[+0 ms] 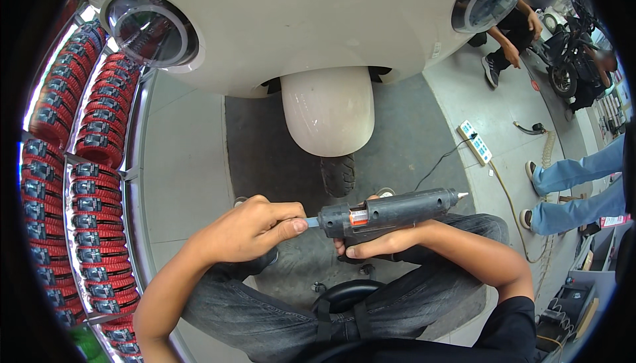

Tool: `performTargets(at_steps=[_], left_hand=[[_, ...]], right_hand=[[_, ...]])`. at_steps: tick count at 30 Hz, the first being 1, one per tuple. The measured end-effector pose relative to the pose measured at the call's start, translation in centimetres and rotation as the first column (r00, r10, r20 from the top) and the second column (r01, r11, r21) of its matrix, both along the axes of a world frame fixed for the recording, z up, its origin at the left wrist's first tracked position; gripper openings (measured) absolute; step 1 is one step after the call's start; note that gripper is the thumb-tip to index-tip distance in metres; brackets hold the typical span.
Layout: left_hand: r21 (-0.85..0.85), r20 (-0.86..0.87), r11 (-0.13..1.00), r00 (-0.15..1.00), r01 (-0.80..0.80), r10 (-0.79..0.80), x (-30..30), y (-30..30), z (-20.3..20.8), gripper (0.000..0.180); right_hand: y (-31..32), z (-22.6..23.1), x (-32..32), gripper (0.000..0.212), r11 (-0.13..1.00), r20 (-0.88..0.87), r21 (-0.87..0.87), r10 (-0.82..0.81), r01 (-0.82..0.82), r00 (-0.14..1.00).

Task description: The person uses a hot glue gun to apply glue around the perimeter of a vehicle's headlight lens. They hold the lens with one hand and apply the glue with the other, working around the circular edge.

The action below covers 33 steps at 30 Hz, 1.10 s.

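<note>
In front of my lap, my right hand (384, 242) is wrapped round the grip of a black glue gun (407, 210). Its pale nozzle points right, and an orange-and-white label shows in a slot on its side. My left hand (255, 230) is closed at the gun's rear end, thumb and finger pinching a bluish-grey glue stick (312, 222) that runs into the back of the gun. How far the stick goes in is hidden. Beyond the gun stands a cream vehicle front with a rounded mudguard (328, 111) above a black tyre (339, 176).
Racks of red-wrapped tyres (99, 230) line the left side. A white power strip (476, 143) lies on the floor at right, with a black cable plugged in. Someone in light blue jeans (576, 177) stands at right; another person (510, 45) crouches beyond, near a small motorbike (563, 75).
</note>
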<state>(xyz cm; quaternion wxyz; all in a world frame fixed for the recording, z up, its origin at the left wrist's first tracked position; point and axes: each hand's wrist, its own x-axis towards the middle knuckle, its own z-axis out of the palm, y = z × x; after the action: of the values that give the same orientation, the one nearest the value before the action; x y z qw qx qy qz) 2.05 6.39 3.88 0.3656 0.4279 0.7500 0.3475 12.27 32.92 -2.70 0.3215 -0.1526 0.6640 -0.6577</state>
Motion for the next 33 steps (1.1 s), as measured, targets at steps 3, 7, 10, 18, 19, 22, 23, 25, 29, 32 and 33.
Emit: performTargets(at_steps=[3,7,10,18,19,22,23,25,29,32,33], left_hand=[[0.027,0.119,1.0,0.993,0.004,-0.007,0.0,0.0,-0.1,0.041],[0.009,0.232,1.0,0.973,-0.004,0.002,0.1,0.1,-0.2,0.046],[0.006,0.187,0.999,0.982,-0.031,0.03,0.1,0.2,-0.3,0.045],[-0.086,-0.255,0.996,0.967,-0.028,0.005,0.3,0.2,1.1,0.033],[-0.106,-0.291,0.994,0.957,-0.017,-0.014,0.4,0.2,1.3,0.032],[-0.091,-0.368,0.996,0.929,-0.001,-0.032,0.4,0.2,1.5,0.031],[-0.078,-0.385,0.997,0.923,-0.005,-0.026,0.4,0.0,1.2,0.031],[-0.052,-0.418,0.999,0.908,-0.011,-0.011,0.3,-0.2,0.4,0.031],[-0.115,-0.443,0.993,0.895,0.007,-0.058,0.2,-0.1,0.2,0.031],[-0.109,-0.463,0.994,0.884,0.016,-0.065,0.1,-0.1,0.2,0.03],[-0.091,-0.478,0.996,0.876,0.019,-0.061,0.0,-0.2,0.2,0.029]], right_hand=[[-0.1,-0.2,0.0,0.022,0.999,0.02,-0.032,0.009,-0.008,1.0],[0.3,-1.2,0.2,0.025,0.998,0.113,-0.046,0.041,-0.036,0.993],[0.4,-1.9,0.3,0.027,0.998,0.119,-0.058,0.036,-0.029,0.992],[0.1,-1.5,0.4,0.025,0.996,0.145,-0.078,-0.018,0.03,0.989],[0.1,-1.6,0.5,0.025,0.995,0.161,-0.092,-0.026,0.041,0.987],[0.0,-2.2,0.6,0.024,0.988,0.174,-0.139,-0.04,0.065,0.984],[0.0,-2.3,0.6,0.024,0.986,0.175,-0.153,-0.043,0.071,0.984],[-0.1,-2.1,0.6,0.023,0.989,0.184,-0.132,-0.048,0.073,0.982],[-0.1,-2.2,0.7,0.022,0.982,0.207,-0.158,-0.07,0.103,0.976],[-0.1,-2.3,0.8,0.023,0.974,0.258,-0.179,-0.093,0.142,0.962],[-0.1,-2.4,0.8,0.023,0.971,0.269,-0.19,-0.092,0.146,0.959]])
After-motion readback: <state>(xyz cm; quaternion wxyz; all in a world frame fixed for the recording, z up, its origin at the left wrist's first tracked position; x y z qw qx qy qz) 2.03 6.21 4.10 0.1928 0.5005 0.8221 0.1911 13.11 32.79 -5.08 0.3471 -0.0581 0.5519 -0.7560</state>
